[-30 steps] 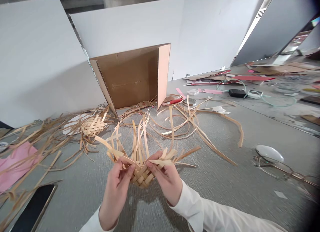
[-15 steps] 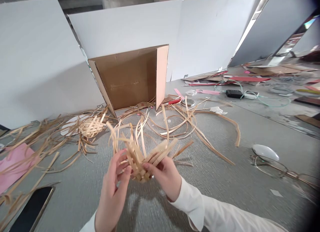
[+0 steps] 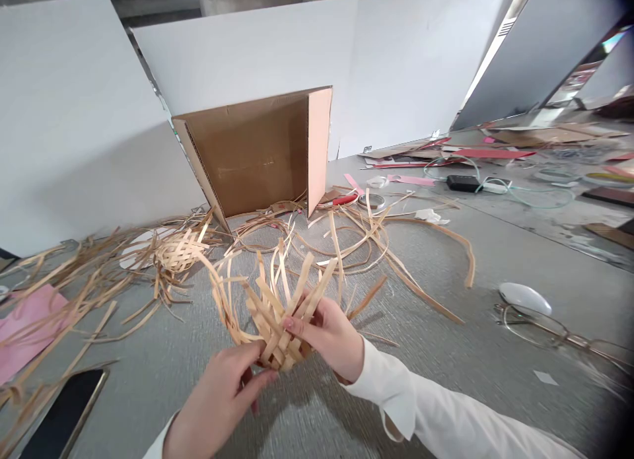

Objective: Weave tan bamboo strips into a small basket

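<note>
I hold a small half-woven basket of tan bamboo strips (image 3: 270, 314) above the grey table (image 3: 446, 353); its loose ends stick up and fan outward. My left hand (image 3: 218, 399) grips the woven bottom from below, fingers curled under it. My right hand (image 3: 329, 337), in a white sleeve, pinches the right side of the weave with its fingertips on the strips. Both hands are closed on the piece.
Loose bamboo strips (image 3: 356, 241) and a second small woven piece (image 3: 178, 251) lie behind. An open cardboard box (image 3: 257, 152) stands against white panels. A phone (image 3: 64, 413) and pink paper (image 3: 24, 327) lie left; glasses (image 3: 545, 327) and a white mouse (image 3: 525, 298) right.
The woven piece has turned in my hands, its strips now fanning more upright. My left hand dropped lower, under the base, and my right hand shifted up onto the side.
</note>
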Tool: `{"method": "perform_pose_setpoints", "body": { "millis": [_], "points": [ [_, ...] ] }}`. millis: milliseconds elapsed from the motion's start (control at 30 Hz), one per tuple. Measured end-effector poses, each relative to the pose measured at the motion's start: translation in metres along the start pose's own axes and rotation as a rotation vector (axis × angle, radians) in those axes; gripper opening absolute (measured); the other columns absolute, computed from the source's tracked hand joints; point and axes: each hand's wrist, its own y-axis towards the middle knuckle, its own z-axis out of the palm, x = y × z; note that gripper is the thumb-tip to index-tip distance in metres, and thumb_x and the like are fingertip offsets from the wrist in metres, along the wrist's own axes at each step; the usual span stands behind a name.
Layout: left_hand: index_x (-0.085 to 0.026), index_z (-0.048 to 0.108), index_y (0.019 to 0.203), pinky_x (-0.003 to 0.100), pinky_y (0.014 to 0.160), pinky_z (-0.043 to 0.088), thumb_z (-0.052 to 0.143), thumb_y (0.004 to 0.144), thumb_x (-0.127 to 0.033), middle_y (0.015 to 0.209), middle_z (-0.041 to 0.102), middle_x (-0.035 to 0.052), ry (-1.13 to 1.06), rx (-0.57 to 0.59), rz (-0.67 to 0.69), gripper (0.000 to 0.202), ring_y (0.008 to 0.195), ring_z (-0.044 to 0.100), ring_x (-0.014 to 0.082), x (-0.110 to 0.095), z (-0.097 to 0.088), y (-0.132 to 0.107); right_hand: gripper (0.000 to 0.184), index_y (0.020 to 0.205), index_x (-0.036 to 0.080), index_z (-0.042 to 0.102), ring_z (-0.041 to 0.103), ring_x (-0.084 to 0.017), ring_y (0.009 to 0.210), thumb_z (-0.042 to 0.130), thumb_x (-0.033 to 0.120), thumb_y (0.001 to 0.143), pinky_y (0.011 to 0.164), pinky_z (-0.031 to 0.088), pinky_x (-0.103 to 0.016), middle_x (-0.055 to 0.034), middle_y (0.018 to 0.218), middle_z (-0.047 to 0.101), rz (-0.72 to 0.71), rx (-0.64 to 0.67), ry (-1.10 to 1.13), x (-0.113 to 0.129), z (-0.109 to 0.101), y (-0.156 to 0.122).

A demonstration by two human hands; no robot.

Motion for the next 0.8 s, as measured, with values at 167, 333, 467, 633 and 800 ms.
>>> {"method": "perform_pose_setpoints", "body": {
  "millis": [167,333,467,633,800],
  "points": [
    [-0.018,0.059,0.064,0.019,0.052,0.038,0.056,0.076,-0.028,0.057,0.056,-0.0023,-0.108,0.113,-0.021,0.016,0.052,0.053,0.0127,0.009,0.008,0.007,0.043,0.071,0.016,0.051,0.052,-0.01,0.056,0.072,0.051,0.057,0.056,0.044,-0.024,0.0034,0.061,0.053,0.023,-0.005,0.02,-0.008,0.003,-0.001],
    [-0.017,0.057,0.06,0.018,0.045,0.034,0.052,0.077,-0.03,0.05,0.048,-0.0039,-0.183,0.145,-0.055,0.022,0.045,0.045,0.0103,0.015,0.012,0.009,0.037,0.07,0.016,0.052,0.053,-0.011,0.058,0.074,0.043,0.057,0.057,0.045,-0.025,0.0033,0.061,0.053,0.016,-0.036,-0.025,-0.015,0.001,0.001],
    [-0.016,0.055,0.061,0.017,0.038,0.028,0.05,0.078,-0.03,0.046,0.038,-0.0068,-0.205,0.178,-0.119,0.023,0.038,0.036,0.0072,0.016,0.015,0.009,0.033,0.073,0.015,0.055,0.054,-0.013,0.063,0.073,0.039,0.059,0.06,0.045,-0.027,0.0009,0.064,0.056,0.027,-0.082,-0.102,-0.028,-0.002,0.004],
    [-0.015,0.056,0.065,0.016,0.033,0.025,0.051,0.076,-0.03,0.049,0.038,-0.0078,-0.292,0.163,-0.207,0.019,0.031,0.033,0.0046,0.019,0.022,0.005,0.03,0.069,0.016,0.054,0.054,-0.013,0.061,0.074,0.036,0.057,0.061,0.046,-0.026,0.0019,0.062,0.056,0.032,-0.089,-0.121,-0.033,0.001,0.004],
    [-0.015,0.056,0.063,0.017,0.035,0.031,0.058,0.068,-0.027,0.051,0.045,-0.0071,-0.357,0.036,-0.257,0.012,0.031,0.041,0.0049,0.022,0.038,0.0,0.032,0.063,0.017,0.049,0.048,-0.009,0.051,0.073,0.036,0.057,0.05,0.043,-0.021,0.0056,0.054,0.048,0.046,-0.076,-0.045,-0.027,0.009,-0.004]
  ]
}}
